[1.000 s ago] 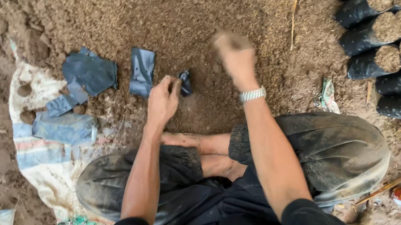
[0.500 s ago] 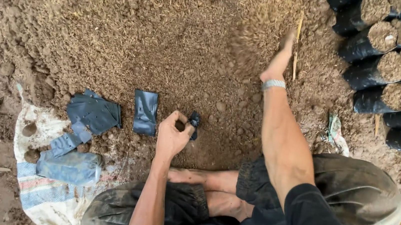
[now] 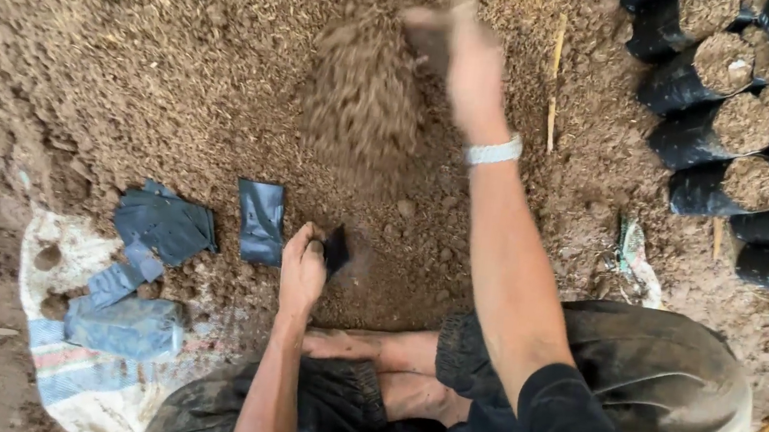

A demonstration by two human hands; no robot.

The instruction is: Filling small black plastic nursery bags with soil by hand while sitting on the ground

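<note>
Several flat black bags lie on a striped sack beside the soil heap; filled bags are stacked at right. The left hand pinches a small black bag open on the ground. The blurred right hand flings loose, husky soil; its grip is unclear.

Right hand motion-blurred, grip unreadable; flung soil a smear. Small black bag mostly hidden behind left hand. Filled black bags cut off at right edge.
</note>
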